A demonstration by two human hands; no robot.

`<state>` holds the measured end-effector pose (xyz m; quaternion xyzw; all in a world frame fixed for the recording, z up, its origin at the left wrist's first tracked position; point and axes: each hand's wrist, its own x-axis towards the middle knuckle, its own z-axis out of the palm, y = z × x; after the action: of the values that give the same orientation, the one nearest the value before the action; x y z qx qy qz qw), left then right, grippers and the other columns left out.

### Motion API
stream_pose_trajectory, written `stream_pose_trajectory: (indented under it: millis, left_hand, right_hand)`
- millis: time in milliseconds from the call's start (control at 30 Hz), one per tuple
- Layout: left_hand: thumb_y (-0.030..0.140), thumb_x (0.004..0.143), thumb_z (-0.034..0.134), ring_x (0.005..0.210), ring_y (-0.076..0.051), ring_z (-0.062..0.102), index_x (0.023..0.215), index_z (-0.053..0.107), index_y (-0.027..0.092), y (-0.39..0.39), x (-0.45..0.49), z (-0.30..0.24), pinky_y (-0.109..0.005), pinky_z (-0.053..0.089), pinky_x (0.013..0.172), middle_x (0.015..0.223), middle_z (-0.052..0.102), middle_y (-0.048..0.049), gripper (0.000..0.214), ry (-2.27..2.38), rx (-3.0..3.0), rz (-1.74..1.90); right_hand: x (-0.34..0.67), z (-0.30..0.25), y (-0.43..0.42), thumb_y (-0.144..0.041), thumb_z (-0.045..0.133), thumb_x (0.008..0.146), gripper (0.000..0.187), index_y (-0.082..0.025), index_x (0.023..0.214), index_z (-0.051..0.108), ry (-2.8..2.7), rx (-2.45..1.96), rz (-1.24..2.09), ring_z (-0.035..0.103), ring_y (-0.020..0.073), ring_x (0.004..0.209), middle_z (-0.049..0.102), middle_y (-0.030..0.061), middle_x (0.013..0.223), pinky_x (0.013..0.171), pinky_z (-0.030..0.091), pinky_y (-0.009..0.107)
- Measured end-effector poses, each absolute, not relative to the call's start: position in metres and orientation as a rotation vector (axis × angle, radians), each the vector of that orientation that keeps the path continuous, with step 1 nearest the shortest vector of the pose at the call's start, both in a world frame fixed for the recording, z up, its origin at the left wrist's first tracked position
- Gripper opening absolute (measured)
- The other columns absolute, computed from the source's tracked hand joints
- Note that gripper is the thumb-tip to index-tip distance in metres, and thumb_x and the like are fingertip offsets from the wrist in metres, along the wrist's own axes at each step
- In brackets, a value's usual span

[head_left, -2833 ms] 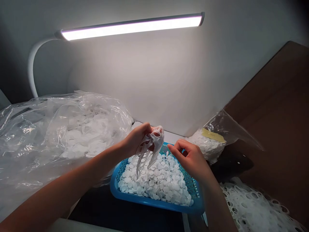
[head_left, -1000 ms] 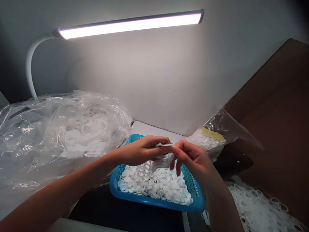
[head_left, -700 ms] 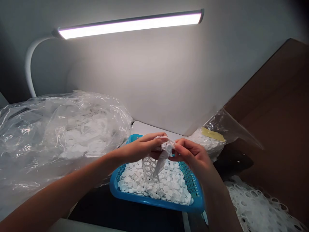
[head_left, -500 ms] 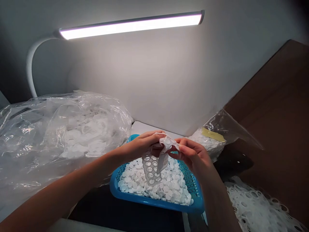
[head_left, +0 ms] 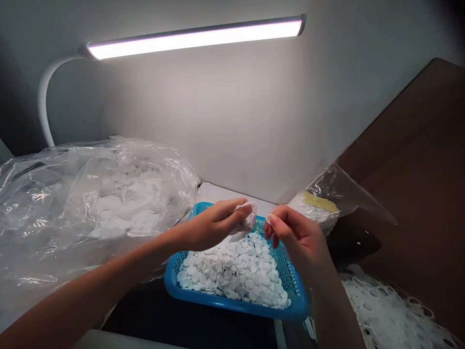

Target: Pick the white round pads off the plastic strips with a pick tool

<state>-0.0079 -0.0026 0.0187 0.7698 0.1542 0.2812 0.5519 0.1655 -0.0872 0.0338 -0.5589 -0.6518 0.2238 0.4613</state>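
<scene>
My left hand (head_left: 227,218) is closed around a crumpled white perforated sheet (head_left: 247,219), with part of it hanging below the fingers. To its right, my right hand (head_left: 292,230) pinches a small white disc (head_left: 269,219) between thumb and fingertips. The two hands are apart, both above the back part of a blue plastic basket (head_left: 232,304) with mesh sides. Inside the basket lies a heap of small round white discs (head_left: 232,271).
A big clear plastic bag (head_left: 131,198) of white pieces fills the left. At back right is another clear bag (head_left: 321,215) with a yellow label (head_left: 319,201). White punched-out sheets (head_left: 392,310) pile up at lower right. A lit lamp (head_left: 198,39) hangs above.
My hands have moved apart, and the sheet that both held is now in the left hand alone, bunched up. A disc now shows in my right fingertips.
</scene>
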Motion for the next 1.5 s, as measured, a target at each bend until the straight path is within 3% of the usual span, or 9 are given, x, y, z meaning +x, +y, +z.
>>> stream_pose_trajectory:
  millis: [167,300,533,700,867,1000,1133,1233,1500]
  left_hand:
    - [0.046,0.097,0.027,0.059,-0.009,0.031,0.075,0.036,0.019,-0.009,-0.006,0.015,-0.024,0.029,0.055,0.067,0.032,0.0030,0.036,0.471,1.958,0.654]
    - [0.045,0.097,0.026,0.057,-0.009,0.031,0.075,0.036,0.019,-0.008,-0.005,0.014,-0.025,0.028,0.052,0.065,0.032,0.0034,0.035,0.478,2.036,0.672]
    - [0.036,0.098,0.031,0.052,-0.007,0.028,0.072,0.034,0.018,-0.010,-0.003,0.016,-0.022,0.027,0.050,0.059,0.032,0.0059,0.031,0.477,2.164,0.777]
    - [0.034,0.098,0.031,0.054,-0.006,0.034,0.073,0.037,0.018,-0.011,-0.004,0.015,-0.020,0.029,0.050,0.062,0.042,0.0057,0.030,0.446,2.182,0.820]
    - [0.030,0.099,0.029,0.059,-0.006,0.040,0.077,0.041,0.018,-0.011,-0.006,0.017,-0.021,0.033,0.056,0.070,0.050,0.0039,0.028,0.387,2.204,0.768]
    - [0.033,0.099,0.024,0.062,-0.008,0.042,0.079,0.041,0.017,-0.008,-0.005,0.017,-0.023,0.035,0.059,0.072,0.050,0.0019,0.031,0.371,2.153,0.742]
    - [0.037,0.099,0.026,0.058,-0.008,0.040,0.078,0.039,0.018,-0.005,-0.004,0.013,-0.023,0.035,0.056,0.068,0.046,0.0032,0.032,0.394,2.109,0.767]
    - [0.037,0.099,0.026,0.061,-0.008,0.043,0.077,0.041,0.018,-0.005,-0.004,0.011,-0.023,0.036,0.058,0.070,0.048,0.0028,0.032,0.393,2.116,0.769]
    - [0.042,0.094,0.039,0.059,-0.008,0.041,0.079,0.042,0.017,-0.006,-0.006,0.014,-0.023,0.032,0.053,0.070,0.047,0.0028,0.029,0.462,2.167,0.679]
  right_hand:
    - [0.156,0.040,-0.094,-0.035,0.050,0.087,0.032,-0.020,0.060,0.044,-1.795,-1.610,0.243,0.041,0.0094,0.051,0.043,-0.0040,0.055,0.051,0.033,0.023]
    - [0.156,0.040,-0.092,-0.035,0.047,0.089,0.033,-0.019,0.060,0.044,-1.865,-1.628,0.215,0.039,0.0087,0.050,0.042,-0.0044,0.054,0.049,0.030,0.023]
    - [0.158,0.040,-0.093,-0.037,0.044,0.091,0.033,-0.018,0.064,0.047,-1.888,-1.607,0.323,0.038,0.0079,0.051,0.041,-0.0049,0.056,0.050,0.029,0.021]
    - [0.160,0.035,-0.090,-0.043,0.045,0.091,0.036,-0.018,0.064,0.046,-1.833,-1.554,0.464,0.035,0.0072,0.051,0.039,-0.0054,0.055,0.049,0.026,0.021]
    - [0.166,0.026,-0.083,-0.046,0.048,0.089,0.037,-0.018,0.066,0.049,-1.687,-1.440,0.822,0.030,0.0054,0.046,0.034,-0.0070,0.050,0.043,0.022,0.020]
    - [0.164,0.020,-0.076,-0.044,0.050,0.089,0.034,-0.017,0.069,0.052,-1.536,-1.274,1.103,0.032,0.0039,0.040,0.037,-0.0082,0.046,0.042,0.028,0.018]
    - [0.160,0.016,-0.069,-0.043,0.054,0.086,0.030,-0.017,0.070,0.053,-1.390,-1.166,1.212,0.044,0.0046,0.043,0.055,-0.0032,0.063,0.038,0.033,0.017]
    - [0.161,0.014,-0.066,-0.042,0.053,0.086,0.029,-0.016,0.071,0.054,-1.411,-1.150,1.250,0.049,0.0052,0.044,0.061,-0.0005,0.071,0.038,0.037,0.018]
    - [0.166,0.012,-0.069,-0.034,0.052,0.088,0.024,-0.016,0.072,0.054,-1.531,-1.229,1.117,0.045,0.0042,0.040,0.052,-0.0062,0.049,0.044,0.039,0.017]
